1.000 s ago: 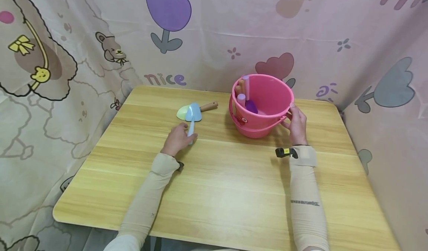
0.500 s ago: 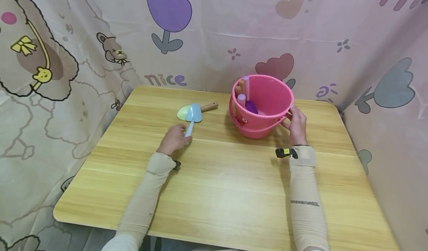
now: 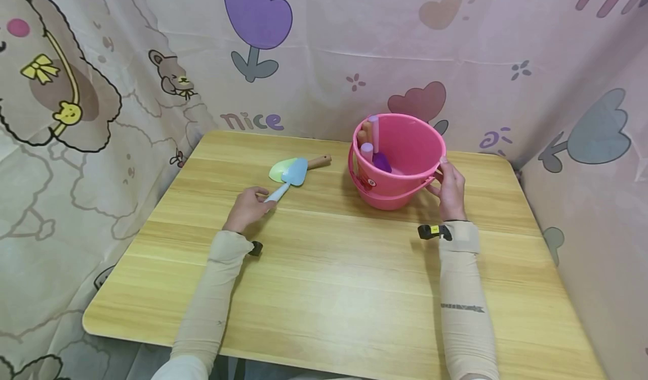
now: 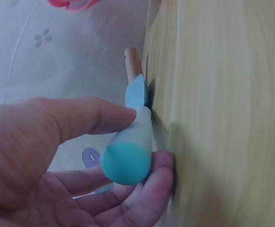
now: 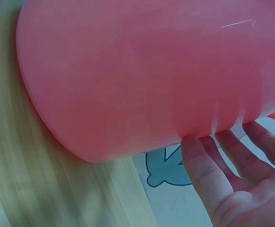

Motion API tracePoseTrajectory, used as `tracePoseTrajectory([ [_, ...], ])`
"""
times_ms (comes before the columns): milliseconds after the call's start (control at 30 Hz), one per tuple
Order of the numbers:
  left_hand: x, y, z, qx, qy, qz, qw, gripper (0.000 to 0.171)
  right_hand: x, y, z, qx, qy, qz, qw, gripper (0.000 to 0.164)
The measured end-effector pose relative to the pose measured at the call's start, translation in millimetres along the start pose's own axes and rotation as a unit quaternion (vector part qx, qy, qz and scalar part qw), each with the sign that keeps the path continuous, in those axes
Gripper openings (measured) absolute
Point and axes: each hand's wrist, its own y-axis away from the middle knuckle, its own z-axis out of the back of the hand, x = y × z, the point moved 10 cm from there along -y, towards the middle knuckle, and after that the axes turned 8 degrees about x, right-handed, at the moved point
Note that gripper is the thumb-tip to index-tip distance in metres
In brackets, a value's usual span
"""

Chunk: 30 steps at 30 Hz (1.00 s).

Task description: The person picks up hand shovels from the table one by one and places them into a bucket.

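Note:
My left hand (image 3: 246,208) pinches the handle of a light-blue toy shovel (image 3: 295,172) at the middle left of the table. In the left wrist view the thumb lies on one side of the shovel's pale handle (image 4: 127,163), fingers under the other. The blue blade overlaps a light-green toy shovel (image 3: 277,170) with a wooden handle (image 3: 319,162). My right hand (image 3: 450,188) touches the right side of a pink bucket (image 3: 392,182). In the right wrist view its fairly straight fingers (image 5: 199,161) rest against the bucket wall. The bucket stands upright.
Inside the bucket lean several tools: a lilac handle (image 3: 374,132), wooden handles (image 3: 365,130) and a purple blade (image 3: 381,162). The bucket's pink carrying handle hangs down in front. A wood-grain table (image 3: 324,290) lies beneath, with a printed curtain (image 3: 329,31) behind and on both sides.
My left hand has moved left and slightly toward me with the blue shovel's handle, swinging the handle to a slant while the blade stays over the green one. The right hand holds still.

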Motion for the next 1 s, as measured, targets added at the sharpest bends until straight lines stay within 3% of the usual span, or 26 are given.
tracePoseTrajectory([
  [233,11.4,1.9,21.9,-0.060,0.080,-0.001,0.9949,0.049,0,-2,2,-0.002,0.003,0.003,1.000,0.054],
  [367,18.5,3.4,33.4,-0.103,0.136,-0.001,0.9854,0.046,-1,-2,1,0.004,0.008,0.000,1.000,0.056],
  [500,26.7,2.0,40.8,-0.146,0.198,-0.003,0.9693,0.046,-2,-2,0,0.007,0.012,-0.004,1.000,0.056],
  [700,38.0,-4.1,43.9,-0.197,0.308,-0.013,0.9308,0.044,-2,-1,1,0.007,0.001,-0.001,1.000,0.056],
  [933,38.1,-7.4,45.4,-0.214,0.448,-0.039,0.8673,0.047,-2,-2,1,0.000,0.004,-0.002,1.000,0.058],
  [1000,38.4,-9.9,47.0,-0.222,0.468,-0.047,0.8538,0.049,-2,-2,1,0.000,0.006,-0.002,1.000,0.058],
])
